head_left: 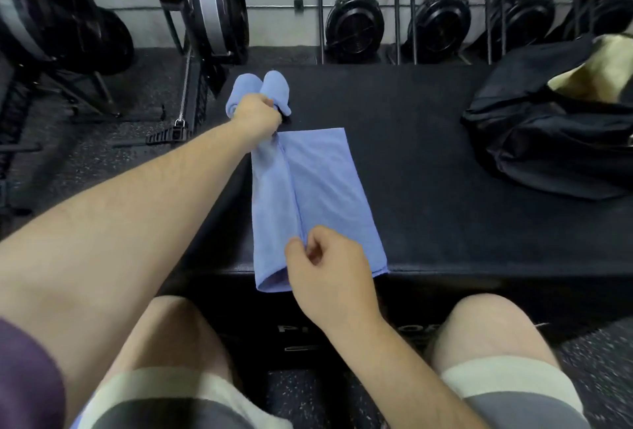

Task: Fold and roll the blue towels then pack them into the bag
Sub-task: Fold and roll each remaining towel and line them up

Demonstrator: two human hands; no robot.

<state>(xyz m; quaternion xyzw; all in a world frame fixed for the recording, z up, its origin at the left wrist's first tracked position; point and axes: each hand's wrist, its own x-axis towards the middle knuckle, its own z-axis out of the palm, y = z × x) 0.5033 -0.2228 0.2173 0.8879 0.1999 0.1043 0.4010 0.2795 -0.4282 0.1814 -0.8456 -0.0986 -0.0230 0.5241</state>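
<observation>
A blue towel [318,195] lies lengthwise on the black padded platform [428,161], folded partway along its length, its near end hanging over the front edge. My left hand [258,113] grips the towel's far left corner. My right hand [325,257] pinches the near end of the lifted fold. Two rolled blue towels [263,87] lie just beyond my left hand at the platform's far left. The black bag [548,140] sits open at the right, with something pale yellow inside it.
Rowing machines [212,10] and black fan housings [352,27] stand along the wall behind the platform. Speckled rubber floor lies to the left. My knees sit below the platform's front edge.
</observation>
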